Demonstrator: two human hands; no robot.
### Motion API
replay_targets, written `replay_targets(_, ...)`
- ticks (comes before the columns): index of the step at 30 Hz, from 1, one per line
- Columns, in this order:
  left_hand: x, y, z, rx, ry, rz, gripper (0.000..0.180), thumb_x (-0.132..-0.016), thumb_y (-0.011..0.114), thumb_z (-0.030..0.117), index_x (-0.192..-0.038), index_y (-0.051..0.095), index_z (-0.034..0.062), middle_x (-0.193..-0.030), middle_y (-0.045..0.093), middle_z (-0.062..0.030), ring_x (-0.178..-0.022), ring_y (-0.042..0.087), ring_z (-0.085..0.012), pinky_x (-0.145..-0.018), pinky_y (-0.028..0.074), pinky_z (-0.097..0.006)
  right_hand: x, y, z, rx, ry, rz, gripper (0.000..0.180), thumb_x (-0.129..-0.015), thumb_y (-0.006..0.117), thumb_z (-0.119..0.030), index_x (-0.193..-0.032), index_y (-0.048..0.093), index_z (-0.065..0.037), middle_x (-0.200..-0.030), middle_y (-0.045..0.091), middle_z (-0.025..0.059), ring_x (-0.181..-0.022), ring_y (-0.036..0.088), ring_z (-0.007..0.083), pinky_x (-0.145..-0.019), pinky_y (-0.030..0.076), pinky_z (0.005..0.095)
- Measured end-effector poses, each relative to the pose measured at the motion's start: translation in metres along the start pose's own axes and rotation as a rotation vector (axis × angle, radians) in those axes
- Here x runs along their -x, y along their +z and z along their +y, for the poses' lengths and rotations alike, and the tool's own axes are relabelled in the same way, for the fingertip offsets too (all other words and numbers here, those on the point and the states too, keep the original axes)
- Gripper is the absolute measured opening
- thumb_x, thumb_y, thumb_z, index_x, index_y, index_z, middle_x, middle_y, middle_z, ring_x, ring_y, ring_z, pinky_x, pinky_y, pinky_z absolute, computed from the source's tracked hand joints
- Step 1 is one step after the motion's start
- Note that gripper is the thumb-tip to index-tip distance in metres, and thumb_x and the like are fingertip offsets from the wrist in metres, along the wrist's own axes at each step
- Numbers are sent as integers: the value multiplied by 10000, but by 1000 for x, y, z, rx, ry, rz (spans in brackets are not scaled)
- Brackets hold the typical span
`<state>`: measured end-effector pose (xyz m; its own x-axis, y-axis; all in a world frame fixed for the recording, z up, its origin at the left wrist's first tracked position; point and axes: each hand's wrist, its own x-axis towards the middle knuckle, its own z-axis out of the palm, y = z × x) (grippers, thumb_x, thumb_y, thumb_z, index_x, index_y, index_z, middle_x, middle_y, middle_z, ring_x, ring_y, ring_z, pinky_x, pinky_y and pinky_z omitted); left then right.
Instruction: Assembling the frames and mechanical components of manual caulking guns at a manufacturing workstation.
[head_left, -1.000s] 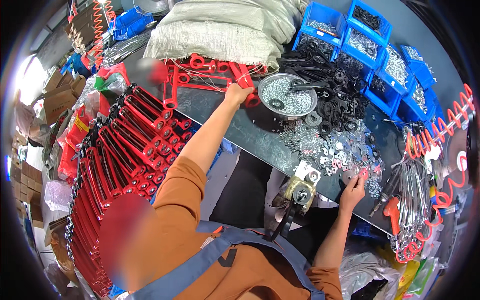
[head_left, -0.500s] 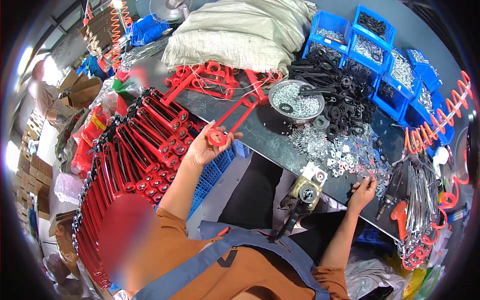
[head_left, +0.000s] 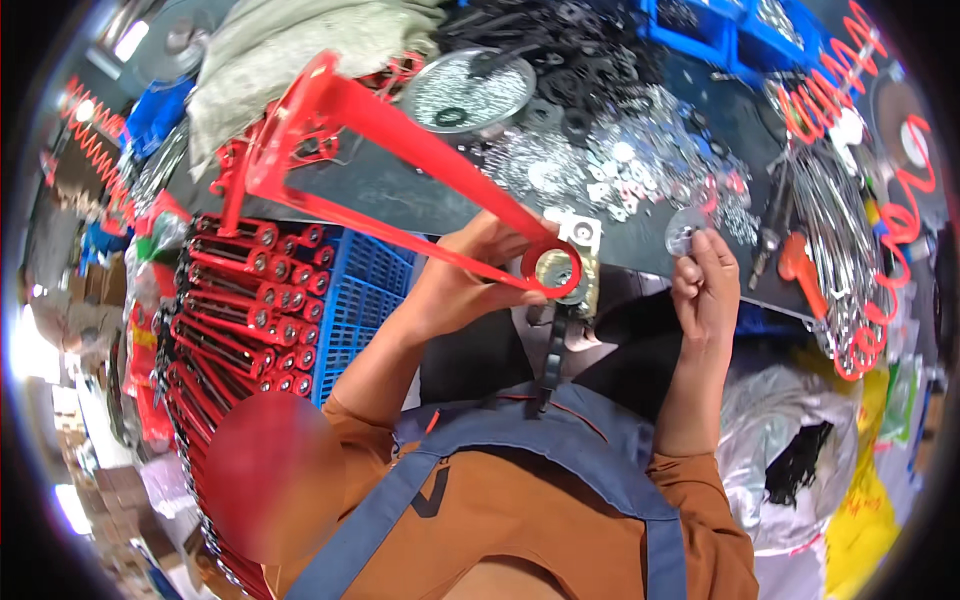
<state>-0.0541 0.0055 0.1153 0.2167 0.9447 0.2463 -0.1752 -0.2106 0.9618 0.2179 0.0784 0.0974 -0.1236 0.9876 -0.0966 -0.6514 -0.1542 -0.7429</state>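
Head view, nearest first: grips a red frame (head_left: 425,158) by its ring end with the left hand (head_left: 450,285), fingers and thumb closed on opposite sides, probably to steady the opening with the long bars angled up over the workbench (head_left: 390,195). Shows that ring in front of a pale metal fixture (head_left: 580,230) at the workbench's near edge; cannot tell whether touching. Pinches a clear disc (head_left: 683,228) in the right hand (head_left: 710,285), farther right along that edge, seemingly to leave most of the face uncovered (too blurred to read finer). Has stacked red parts (head_left: 255,295) beside a blue crate (head_left: 365,290) off the near edge's left stretch, likely for easy reach. Farther in, has small metal parts (head_left: 560,165) spread loose, perhaps for picking, then a metal bowl (head_left: 407,98) to contain others. Deeper still, has black parts (head_left: 565,45) heaped, a pale sack (head_left: 300,65) leftward and blue bins (head_left: 690,42) rightward, presumably for sorting.
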Motion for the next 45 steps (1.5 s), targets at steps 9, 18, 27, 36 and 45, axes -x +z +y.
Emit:
replay_targets(9, -17, 14, -33, -461, -295, -163, 603, -704, 785, 1, -1237, 502, 14, -1185, 600, -92, -1148, 563, -196, -969, 448, -323, 40, -8, 11, 309, 156, 9, 98, -872, 645, -59, -844, 601, 24, -582, 570, 49, -346, 448, 63, -302, 307, 173)
replay_targets(18, -6, 25, -39, -626, -163, -52, 667, -656, 828, 46, -1243, 512, 59, -1203, 616, -103, -1142, 585, -232, -974, 452, -349, 32, 12, 34, 483, 244, -97, 223, -903, 650, -175, -762, 602, -9, -572, 545, 9, -410, 430, 25, -366, 296, 180)
replay_targets(27, 12, 15, -93, -457, 87, 89, 492, -613, 856, 60, -1000, 552, 36, -1257, 565, -202, -1180, 550, -307, -976, 461, -411, 18, 20, 61, 982, -5, -267, 246, -844, 686, -169, -753, 556, 19, -552, 508, 60, -508, 494, 128, -490, 379, 298)
replay_targets(36, 13, 10, -97, -496, 252, -15, 394, -618, 843, 112, -882, 568, 13, -1263, 557, -223, -1166, 552, -365, -960, 443, -479, 24, 20, 75, 1061, -224, -239, 215, -807, 705, -121, -885, 533, -18, -695, 525, 81, -547, 497, 188, -523, 408, 326)
replay_targets(45, 14, 6, -106, -426, 373, 61, 775, -580, 901, 270, -1221, 526, 50, -1390, 447, -198, -1273, 459, -331, -1033, 371, -445, 24, 0, 39, 958, -262, -127, 233, -821, 711, -156, -931, 581, 1, -751, 583, 63, -641, 520, 106, -589, 447, 274)
